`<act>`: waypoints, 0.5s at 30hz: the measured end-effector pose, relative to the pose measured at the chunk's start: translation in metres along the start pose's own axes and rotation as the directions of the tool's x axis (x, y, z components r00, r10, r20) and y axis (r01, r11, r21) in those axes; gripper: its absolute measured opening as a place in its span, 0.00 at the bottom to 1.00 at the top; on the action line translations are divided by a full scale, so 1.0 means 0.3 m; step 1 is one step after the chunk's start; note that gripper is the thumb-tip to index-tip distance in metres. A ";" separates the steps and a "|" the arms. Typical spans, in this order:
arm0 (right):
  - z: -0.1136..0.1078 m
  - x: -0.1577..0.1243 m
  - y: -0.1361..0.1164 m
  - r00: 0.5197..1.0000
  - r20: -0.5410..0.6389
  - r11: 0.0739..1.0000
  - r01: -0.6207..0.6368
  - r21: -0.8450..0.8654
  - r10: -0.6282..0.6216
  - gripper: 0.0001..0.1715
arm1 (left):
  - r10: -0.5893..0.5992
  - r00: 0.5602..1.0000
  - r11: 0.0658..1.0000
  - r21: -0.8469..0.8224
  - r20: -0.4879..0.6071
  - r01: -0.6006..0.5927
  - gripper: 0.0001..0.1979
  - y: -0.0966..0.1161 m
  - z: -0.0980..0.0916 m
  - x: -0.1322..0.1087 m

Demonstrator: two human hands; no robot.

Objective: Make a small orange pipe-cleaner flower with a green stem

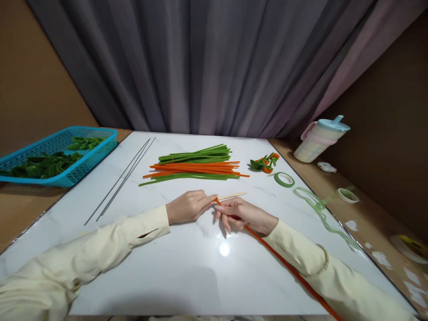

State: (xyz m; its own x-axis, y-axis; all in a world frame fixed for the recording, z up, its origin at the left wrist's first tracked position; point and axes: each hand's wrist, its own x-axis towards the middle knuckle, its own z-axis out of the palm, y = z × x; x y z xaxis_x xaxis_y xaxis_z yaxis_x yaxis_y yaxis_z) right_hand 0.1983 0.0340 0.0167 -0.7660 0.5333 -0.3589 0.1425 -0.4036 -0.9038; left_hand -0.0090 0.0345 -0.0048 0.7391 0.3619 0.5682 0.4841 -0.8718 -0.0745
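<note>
Head view: L hand (190, 207) pinches L end of thin wooden stick (236, 195) betw. fingertips, prob. to steady it. R hand (249, 216) grasps orange pipe cleaner (277, 255) just beside; its tip bends at the stick, tail runs past R sleeve (302, 249) to bottom edge, prob. to keep tension. Green bundle (197, 155) & orange bundle (197, 168) lie beyond both hands, approx. parallel, likely for quick pick-up. Stem wires (117, 181) lie to L; floral tape roll (277, 180) & orange-green pieces (266, 163) to R, prob. so nothing snags.
</note>
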 end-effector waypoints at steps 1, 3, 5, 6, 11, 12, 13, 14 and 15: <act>0.001 -0.001 0.000 1.000 -0.003 1.000 0.000 -0.001 0.000 0.15 | 0.003 1.000 1.000 -0.003 0.005 -0.003 0.13 -0.002 0.001 -0.001; 0.001 -0.005 -0.002 1.000 -0.002 1.000 -0.011 -0.008 0.011 0.15 | 0.029 1.000 0.999 0.016 0.006 -0.029 0.14 -0.005 0.003 -0.003; -0.001 -0.009 -0.007 1.000 0.004 0.999 -0.022 -0.024 0.022 0.15 | 0.068 0.998 0.996 0.054 -0.006 -0.067 0.16 -0.007 0.002 -0.004; -0.002 -0.011 -0.009 1.000 0.006 0.999 -0.021 -0.034 0.021 0.15 | 0.085 0.996 0.994 0.073 -0.013 -0.084 0.17 -0.007 0.000 -0.004; -0.006 -0.011 -0.006 1.000 -0.007 0.998 0.010 -0.061 -0.010 0.17 | 0.086 0.996 0.992 0.099 -0.024 -0.083 0.18 -0.006 -0.005 0.001; -0.003 -0.010 -0.004 1.000 -0.017 0.998 0.019 -0.058 -0.020 0.17 | 0.065 0.998 0.994 0.095 -0.022 -0.062 0.17 -0.006 -0.005 0.002; 0.002 -0.009 -0.001 0.999 -0.027 0.998 0.028 -0.054 -0.029 0.18 | 0.043 0.999 0.995 0.093 -0.019 -0.041 0.16 -0.005 -0.004 0.003; 0.008 -0.008 0.001 0.999 -0.035 0.998 0.035 -0.051 -0.037 0.18 | 0.025 1.000 0.995 0.095 -0.015 -0.023 0.15 -0.004 -0.003 0.003; 0.013 -0.007 0.002 0.998 -0.038 0.998 0.039 -0.051 -0.041 0.18 | 0.012 1.000 0.995 0.102 -0.011 -0.011 0.14 -0.002 -0.003 0.004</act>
State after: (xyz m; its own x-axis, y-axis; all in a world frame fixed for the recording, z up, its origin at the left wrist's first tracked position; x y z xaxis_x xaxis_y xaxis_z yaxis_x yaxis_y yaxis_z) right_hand 0.1975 0.0296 0.0179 -0.7469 0.5772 -0.3301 0.1442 -0.3440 -0.9278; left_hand -0.0088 0.0351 -0.0035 0.7395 0.3475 0.5765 0.5214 -0.8374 -0.1640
